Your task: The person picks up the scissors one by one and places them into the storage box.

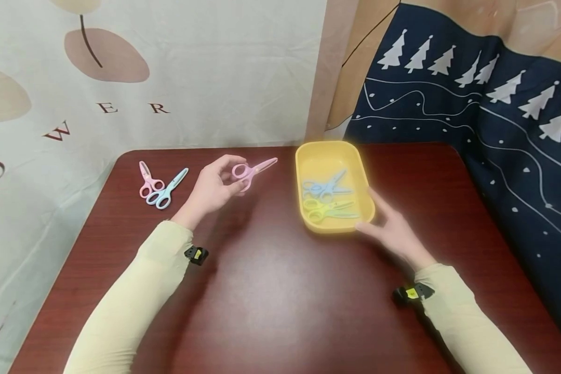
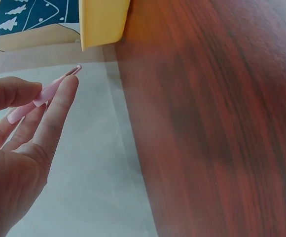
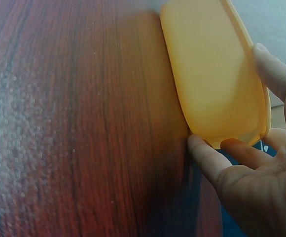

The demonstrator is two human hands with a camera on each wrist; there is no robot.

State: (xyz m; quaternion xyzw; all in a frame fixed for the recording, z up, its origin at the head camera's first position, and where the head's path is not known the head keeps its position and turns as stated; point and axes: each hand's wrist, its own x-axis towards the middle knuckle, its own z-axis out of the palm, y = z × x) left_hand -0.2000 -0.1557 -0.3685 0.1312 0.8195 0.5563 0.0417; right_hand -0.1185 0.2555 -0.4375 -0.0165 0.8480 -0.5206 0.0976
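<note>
My left hand (image 1: pixel 215 184) pinches a pair of pink scissors (image 1: pixel 256 171) by the handles above the table, blades pointing right toward a yellow tray (image 1: pixel 304 218). In the left wrist view, the thumb and fingers hold the pink scissors (image 2: pixel 47 93) nearly edge-on. My right hand (image 1: pixel 395 228) holds the tray by its near right corner. The right wrist view has the thumb at the tray's rim (image 3: pixel 246 29) and other fingers against its wall, low down. Blue scissors (image 1: pixel 327 190) and yellow-green scissors (image 1: pixel 322 209) lie in the tray, overlapping.
Left of my left hand, another pair of pink scissors (image 1: pixel 149 182) and a light blue pair (image 1: pixel 168 189) lie side by side on the dark red-brown table (image 1: pixel 262 291). Behind the table hang a pale cloth (image 1: pixel 234 78) and a navy tree-patterned cloth (image 1: pixel 425 104).
</note>
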